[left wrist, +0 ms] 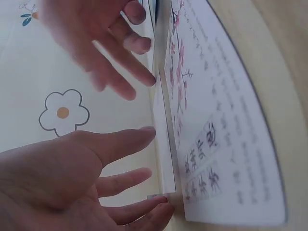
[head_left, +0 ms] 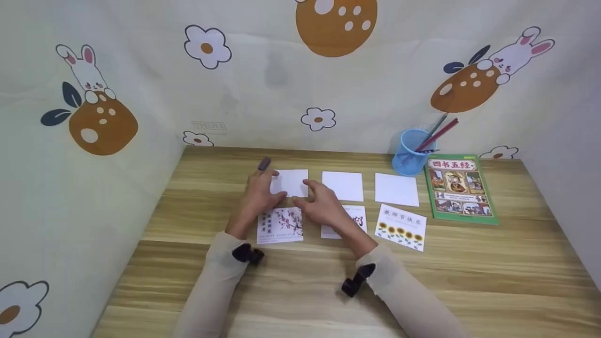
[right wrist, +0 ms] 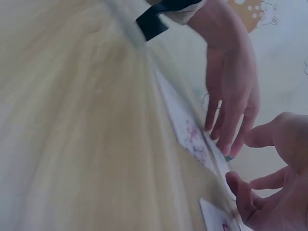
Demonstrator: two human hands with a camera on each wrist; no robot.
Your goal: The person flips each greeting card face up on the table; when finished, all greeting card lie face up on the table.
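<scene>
White blank card (head_left: 290,182) lies directly between left hand (head_left: 259,193) and right hand (head_left: 323,205), both loosely spread, neither gripping it.

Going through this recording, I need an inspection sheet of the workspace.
Surface: wood-grain table.
Job's things: three blank white square cards in a row; three printed white cards nearer the person.
Clutter: light-blue cylindrical cup holding pens or pencils; green-bordered illustrated book; small dark object.
Hands: left hand and right hand flank the leftmost blank card; exact contact unclear.
Cables: nothing seen.
Surroundings: pale wall covering printed with rabbits and flowers.
</scene>
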